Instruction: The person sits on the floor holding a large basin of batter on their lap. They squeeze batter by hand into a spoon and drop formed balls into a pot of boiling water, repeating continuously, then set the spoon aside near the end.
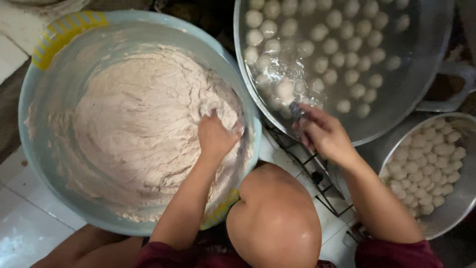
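White floor tiles [20, 218] show at the lower left, under a big pale-blue basin [29, 149] heaped with grey-pink paste [129, 129]. Your left hand [215, 136] digs into the paste at the basin's right edge, fingers closed in it. Beside it to the right, a wide metal pan [421, 74] of water holds many pale balls [322, 47]. Your right hand [322, 134] rests on its near rim, clamped on a small dark spoon [296, 111]. Lower right, a smaller metal bowl [461, 208] is full of balls.
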